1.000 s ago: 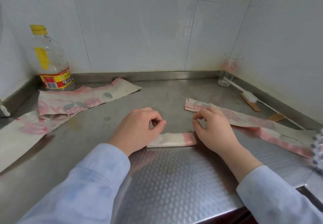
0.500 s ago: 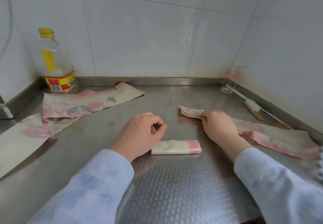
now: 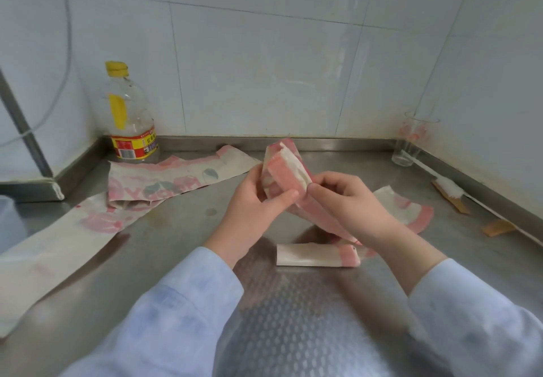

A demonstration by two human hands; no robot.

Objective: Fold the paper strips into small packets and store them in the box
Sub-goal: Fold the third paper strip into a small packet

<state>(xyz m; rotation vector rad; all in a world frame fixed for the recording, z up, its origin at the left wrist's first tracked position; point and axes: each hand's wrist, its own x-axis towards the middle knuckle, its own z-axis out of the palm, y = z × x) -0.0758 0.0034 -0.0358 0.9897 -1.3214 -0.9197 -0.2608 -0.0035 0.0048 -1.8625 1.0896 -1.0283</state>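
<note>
A pink and white paper strip is lifted off the steel counter, its near end raised and its tail trailing to the right on the counter. My left hand pinches the raised end from the left. My right hand grips the same strip just to the right. One small folded packet lies flat on the counter below my hands, touched by neither. No box is in view.
Two more long strips lie at the left, one near the back and one toward the front edge. A clear bottle with a yellow cap stands back left. A glass, a brush and a brown scrap sit along the right wall.
My right hand took hold of the strip on the right and raised it. My left hand left the folded packet and joined on the raised strip. The packet stays on the counter.
</note>
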